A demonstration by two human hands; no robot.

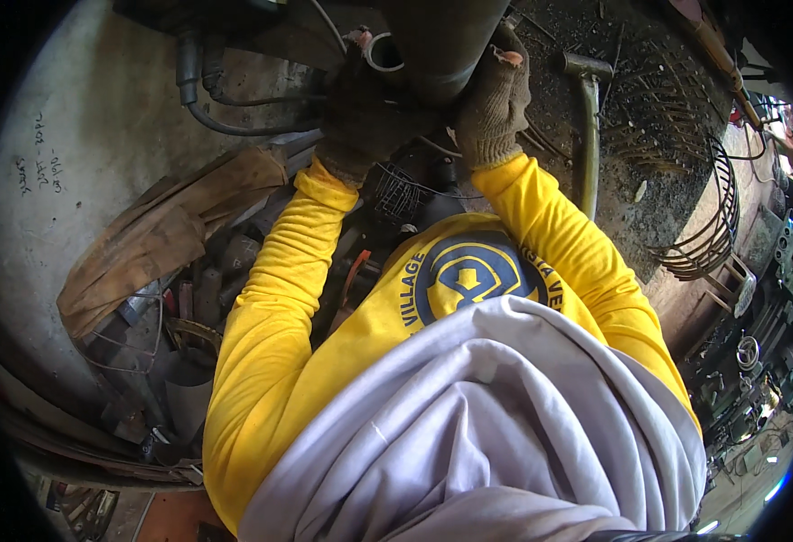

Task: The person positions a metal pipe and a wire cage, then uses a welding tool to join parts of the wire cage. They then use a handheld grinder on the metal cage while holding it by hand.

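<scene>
While both gloved hands crowd the top of the view, the dark cylinder (pixel 446 41) sits between them, and work on it looks under way rather than finished. Left hand (pixel 365 122), deep in shadow, has a bare fingertip just left of the pale ring (pixel 368 54); whether it grips anything, I cannot tell. Right hand (pixel 494 108) lies along the cylinder's right side, and whether it clasps is no clearer. What is done and what is left, this view does not settle: the cylinder's upper end runs out of frame. Now the edges: a black cable (pixel 234 129) crowds the left, a T-shaped metal tool (pixel 589 135) is near on the right, and the grimy surface (pixel 627 217) beyond offers some room before the curved rods (pixel 696 262)
</scene>
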